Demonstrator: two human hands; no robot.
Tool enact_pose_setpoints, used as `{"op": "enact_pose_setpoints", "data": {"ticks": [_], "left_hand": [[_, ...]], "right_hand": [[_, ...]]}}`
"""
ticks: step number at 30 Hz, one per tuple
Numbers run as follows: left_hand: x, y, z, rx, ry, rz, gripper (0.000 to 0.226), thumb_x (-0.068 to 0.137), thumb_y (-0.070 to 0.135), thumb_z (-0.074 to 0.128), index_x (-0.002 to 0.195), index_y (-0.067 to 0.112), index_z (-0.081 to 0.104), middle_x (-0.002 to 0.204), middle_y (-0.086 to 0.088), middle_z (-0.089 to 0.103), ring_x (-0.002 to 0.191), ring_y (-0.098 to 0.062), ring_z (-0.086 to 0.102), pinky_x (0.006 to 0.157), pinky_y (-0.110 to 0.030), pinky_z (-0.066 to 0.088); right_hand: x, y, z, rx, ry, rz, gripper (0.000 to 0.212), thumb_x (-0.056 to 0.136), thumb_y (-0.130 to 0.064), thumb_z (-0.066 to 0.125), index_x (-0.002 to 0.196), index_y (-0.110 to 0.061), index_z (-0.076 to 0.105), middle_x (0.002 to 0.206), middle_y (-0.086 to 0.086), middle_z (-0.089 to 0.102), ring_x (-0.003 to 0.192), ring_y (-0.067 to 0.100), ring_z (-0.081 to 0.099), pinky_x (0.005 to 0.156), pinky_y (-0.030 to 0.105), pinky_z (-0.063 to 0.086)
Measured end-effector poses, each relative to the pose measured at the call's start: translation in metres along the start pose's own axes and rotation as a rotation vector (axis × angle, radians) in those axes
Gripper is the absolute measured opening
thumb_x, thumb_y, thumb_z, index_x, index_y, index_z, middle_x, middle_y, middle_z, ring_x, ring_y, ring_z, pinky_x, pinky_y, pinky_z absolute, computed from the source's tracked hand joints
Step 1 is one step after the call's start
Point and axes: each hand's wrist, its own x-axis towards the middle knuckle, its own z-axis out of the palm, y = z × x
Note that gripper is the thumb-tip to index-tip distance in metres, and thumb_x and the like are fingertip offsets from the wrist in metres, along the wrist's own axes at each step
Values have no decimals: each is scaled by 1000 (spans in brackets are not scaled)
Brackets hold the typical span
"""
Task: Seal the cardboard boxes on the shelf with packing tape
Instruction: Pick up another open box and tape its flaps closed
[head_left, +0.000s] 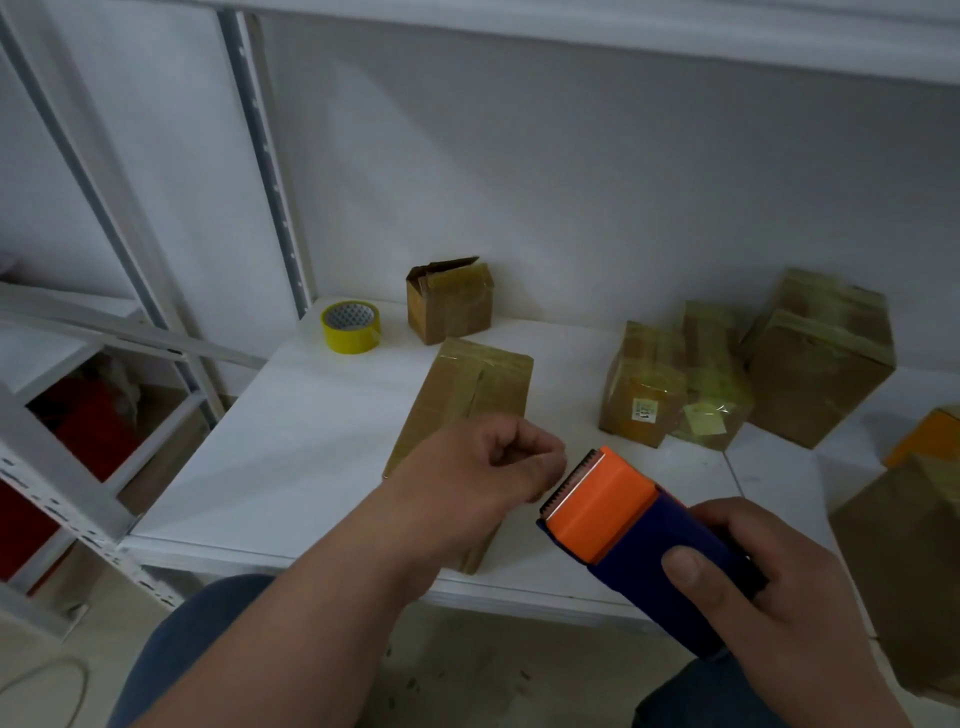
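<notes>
Right hand (774, 587) is gripping dispenser (644, 540); left hand (488, 467) is pinching, tape unseen. Blade is risking left fingers.

Left of the white rack post (270, 171), red items (88, 421) sit inside a lower neighbouring rack. A thin pale cable (47, 680) curls on the beige floor (467, 670) below that post. A white wall (571, 182) stands behind it.

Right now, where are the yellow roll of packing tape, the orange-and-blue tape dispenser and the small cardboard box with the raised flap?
yellow roll of packing tape (350, 328), head view, outer yellow band.
orange-and-blue tape dispenser (602, 512), head view, orange cover.
small cardboard box with the raised flap (449, 312), head view, front face.
</notes>
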Motion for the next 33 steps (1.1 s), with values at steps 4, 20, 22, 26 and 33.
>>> {"op": "enact_pose_setpoints", "data": {"ticks": [4,20,22,26,33], "left_hand": [[-6,-1,1,12,44,15,16,90,26,65,76,22,69,70,6,69,67,-6,62,68,-23,47],[-28,8,-29,115,337,98,17,85,23,69,68,22,71,66,2,69,57,-5,58,57,-17,49],[-31,9,-37,99,334,99,17,85,23,69,68,22,71,68,-1,69,61,-9,60,63,-24,53],[-32,14,-58,-18,401,67,15,87,13,66,73,15,71,64,0,68,57,-9,58,64,-27,53],[-17,6,-115,-162,559,21,14,89,12,65,75,9,67,53,2,56,46,-4,45,45,-16,46]], "right_hand": [[-3,-7,1,17,-39,-20,53,67,-89,42,87,-43,60,67,-18,66,55,2,63,44,12,45],[2,-32,-2,1,-273,-29,66,57,-94,42,90,-41,61,80,-26,68,69,-3,65,53,6,45],[5,-33,-6,-6,-291,-25,62,56,-94,44,97,-49,58,79,-23,69,68,0,66,52,7,45],[12,-28,-21,-70,-325,17,66,51,-96,44,96,-50,59,78,-16,70,65,4,66,51,12,46],[26,-19,-50,-83,-323,165,73,38,-95,54,79,-36,71,67,4,71,53,15,65,49,23,46]]}}
